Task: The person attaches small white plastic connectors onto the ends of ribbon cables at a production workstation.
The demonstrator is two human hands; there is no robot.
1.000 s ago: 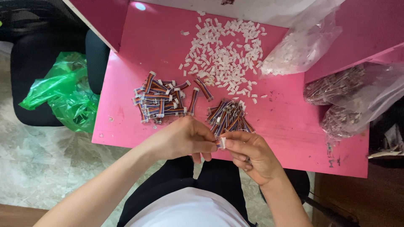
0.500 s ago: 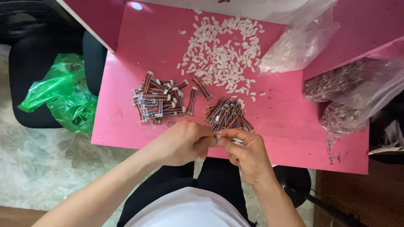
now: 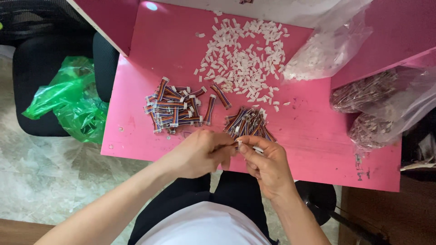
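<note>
1. Compared with half a second ago, the two hands have barely shifted: they remain pressed together at the lower middle of the frame, over the near edge of the pink table (image 3: 318,149). A second ago they sat slightly lower and a white piece showed more plainly between them.
2. The left hand (image 3: 197,154) is curled, its fingertips pinching one end of a short striped wire piece (image 3: 229,146).
3. The right hand (image 3: 268,165) meets it fingertip to fingertip and pinches a small white part (image 3: 239,144) at the wire's other end; how the two pieces join is too small to tell.
4. Just above the hands lies one loose bunch of striped wires (image 3: 247,122), unchanged in place.
5. To the left of centre is a second, wider heap of striped wires (image 3: 175,108); a few single pieces lie off its right side. Exact counts in either pile cannot be made.
6. In the upper middle spreads one scatter of small white plastic pieces (image 3: 245,59), far too many to count.
7. One clear bag (image 3: 322,54) with more white pieces lies at the upper right of the scatter.
8. Two clear bags of dark parts (image 3: 377,104) rest at the right edge of the frame.
9. One green plastic bag (image 3: 68,102) lies on the floor at the left, beside a black chair (image 3: 36,72).
</note>
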